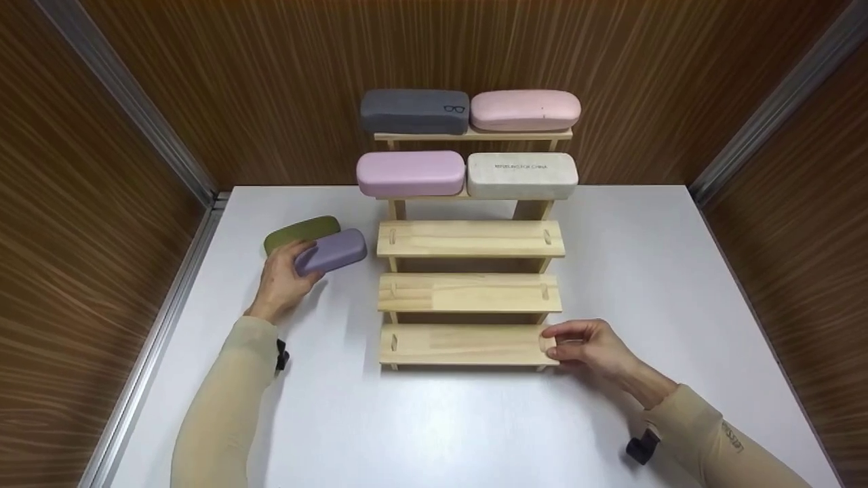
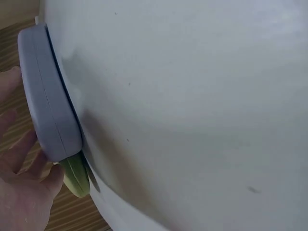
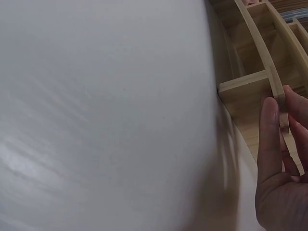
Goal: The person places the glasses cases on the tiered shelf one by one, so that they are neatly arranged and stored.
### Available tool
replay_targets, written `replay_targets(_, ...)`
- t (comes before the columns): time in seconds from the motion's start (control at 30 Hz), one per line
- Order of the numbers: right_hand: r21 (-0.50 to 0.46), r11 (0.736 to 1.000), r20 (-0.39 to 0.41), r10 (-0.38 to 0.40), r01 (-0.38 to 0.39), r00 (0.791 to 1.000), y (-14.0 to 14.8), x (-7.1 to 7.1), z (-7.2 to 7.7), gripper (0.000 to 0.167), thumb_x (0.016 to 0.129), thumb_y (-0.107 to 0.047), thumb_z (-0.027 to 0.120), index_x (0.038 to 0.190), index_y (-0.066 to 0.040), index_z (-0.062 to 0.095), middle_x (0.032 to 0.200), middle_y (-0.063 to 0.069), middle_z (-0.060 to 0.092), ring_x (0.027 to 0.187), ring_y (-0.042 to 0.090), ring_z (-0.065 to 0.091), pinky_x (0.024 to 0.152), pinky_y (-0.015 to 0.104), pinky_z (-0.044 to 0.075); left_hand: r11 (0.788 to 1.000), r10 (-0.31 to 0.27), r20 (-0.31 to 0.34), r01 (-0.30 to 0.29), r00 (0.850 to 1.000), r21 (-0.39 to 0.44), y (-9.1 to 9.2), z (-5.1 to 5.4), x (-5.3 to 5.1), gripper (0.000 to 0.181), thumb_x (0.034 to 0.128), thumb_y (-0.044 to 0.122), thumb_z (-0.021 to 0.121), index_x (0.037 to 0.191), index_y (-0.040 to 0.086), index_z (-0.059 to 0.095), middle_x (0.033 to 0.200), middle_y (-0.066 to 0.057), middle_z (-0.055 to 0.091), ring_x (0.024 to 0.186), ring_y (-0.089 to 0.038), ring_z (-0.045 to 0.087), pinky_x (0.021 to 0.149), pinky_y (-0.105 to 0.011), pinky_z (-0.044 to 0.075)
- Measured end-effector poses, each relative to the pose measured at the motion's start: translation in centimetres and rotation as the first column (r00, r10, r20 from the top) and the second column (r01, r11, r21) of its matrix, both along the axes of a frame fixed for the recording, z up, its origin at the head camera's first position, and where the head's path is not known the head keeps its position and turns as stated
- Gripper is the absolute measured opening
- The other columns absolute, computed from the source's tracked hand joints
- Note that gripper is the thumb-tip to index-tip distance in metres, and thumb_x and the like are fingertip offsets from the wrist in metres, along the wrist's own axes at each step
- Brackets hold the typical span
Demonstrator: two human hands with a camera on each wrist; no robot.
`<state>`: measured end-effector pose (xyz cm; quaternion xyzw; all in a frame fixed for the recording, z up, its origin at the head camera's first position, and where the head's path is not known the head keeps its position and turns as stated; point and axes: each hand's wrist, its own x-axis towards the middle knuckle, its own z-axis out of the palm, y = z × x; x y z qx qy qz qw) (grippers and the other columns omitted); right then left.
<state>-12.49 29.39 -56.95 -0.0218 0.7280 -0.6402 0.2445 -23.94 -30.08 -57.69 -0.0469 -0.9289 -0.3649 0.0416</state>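
Left hand (image 1: 281, 278): is holding the purple glasses case (image 1: 333, 251) by its left end, thumb on the near side and fingers on the far side.
Purple case: is slanting left of the rack, in front of the green glasses case (image 1: 302, 232) and partly covering it — whether it is touching the table (image 1: 447, 427), I cannot tell.
Right hand (image 1: 597, 349): is pinching the right end of the bottom shelf (image 1: 468, 344), thumb and fingers closing on the board.
Five-tier wooden rack (image 1: 468, 238): is standing on the white table, its lower three boards showing slots near both ends.
Top shelf: is bearing a dark grey case (image 1: 413, 112) on the left — glasses printed on it — beside a pale pink case (image 1: 525, 110).
Second shelf: is carrying a lilac-pink case (image 1: 411, 173) beside a cream, lettered case (image 1: 522, 175).
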Motion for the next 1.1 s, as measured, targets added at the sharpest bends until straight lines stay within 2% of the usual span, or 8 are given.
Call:
replay_targets(0.17,0.029,1.000,-0.007,-0.009,0.009,1.000,0.05,-0.09,-0.08,0.039,0.092,0.003,0.085,0.130,0.007,0.078,0.108,-0.014,0.080,0.090,0.003,0.075,0.082,0.026,0.071,1.000,0.005,0.023,-0.005,1.000,-0.004,0.06,-0.07,-0.31,0.062,0.0935,0.010,0.084,0.152,-0.002,0.066,0.164,-0.028,0.059,0.158,-0.048,0.048,0.139,-0.059,0.031)
replay_targets(0.3,0.021,1.000,0.009,-0.013,0.013,1.000,0.02,-0.10,-0.01,0.039,0.092,0.003,0.086,0.130,0.006,0.079,0.105,-0.013,0.079,0.089,0.005,0.076,0.082,0.029,0.072,1.000,0.017,0.014,-0.017,1.000,-0.002,-0.04,-0.04,-0.35,0.059,0.0905,0.007,0.085,0.147,-0.004,0.070,0.162,-0.029,0.061,0.155,-0.049,0.050,0.137,-0.059,0.031)
replay_targets(0.47,-0.001,1.000,0.018,-0.008,0.008,1.000,0.03,-0.06,0.04,0.035,0.093,0.004,0.085,0.127,0.002,0.082,0.104,-0.012,0.080,0.089,0.006,0.079,0.081,0.029,0.072,0.999,0.030,0.017,-0.030,0.999,-0.017,-0.11,-0.07,-0.35,0.054,0.0903,0.006,0.082,0.143,-0.003,0.073,0.160,-0.029,0.062,0.153,-0.048,0.050,0.135,-0.059,0.033)
replay_targets(0.67,-0.024,1.000,0.045,-0.011,0.012,0.999,-0.04,-0.06,0.16,0.033,0.093,0.004,0.084,0.124,-0.005,0.085,0.099,-0.010,0.081,0.087,0.004,0.079,0.080,0.028,0.071,0.999,0.041,0.050,-0.040,0.998,-0.031,-0.03,-0.20,-0.32,0.056,0.0924,0.005,0.079,0.147,0.001,0.071,0.162,-0.027,0.061,0.156,-0.047,0.049,0.139,-0.058,0.028)
replay_targets(0.87,-0.047,0.999,0.034,-0.012,0.014,0.999,0.04,0.00,0.25,0.032,0.093,0.007,0.083,0.123,-0.004,0.085,0.102,-0.011,0.081,0.087,0.003,0.078,0.081,0.025,0.071,0.998,0.035,0.057,-0.031,0.998,-0.061,0.10,-0.01,-0.53,0.057,0.0919,0.008,0.083,0.148,0.005,0.072,0.163,-0.027,0.060,0.154,-0.048,0.050,0.135,-0.061,0.031)
replay_targets(0.97,-0.052,0.999,0.033,-0.007,0.008,0.999,0.15,0.06,0.20,0.032,0.093,0.007,0.083,0.123,-0.005,0.085,0.105,-0.012,0.082,0.088,0.002,0.077,0.082,0.024,0.070,0.997,0.040,0.083,-0.035,0.996,-0.062,0.10,0.05,-0.61,0.058,0.0926,0.010,0.085,0.149,0.007,0.072,0.166,-0.026,0.058,0.156,-0.048,0.048,0.135,-0.061,0.031)
replay_targets(1.1,-0.040,0.999,-0.003,0.004,-0.004,1.000,0.15,0.03,0.04,0.033,0.093,0.006,0.083,0.126,0.002,0.082,0.110,-0.014,0.083,0.091,0.003,0.076,0.083,0.023,0.069,0.997,0.046,0.102,-0.040,0.994,-0.066,-0.06,-0.04,-0.60,0.058,0.0932,0.011,0.085,0.150,0.009,0.072,0.165,-0.026,0.059,0.154,-0.050,0.050,0.134,-0.063,0.033)
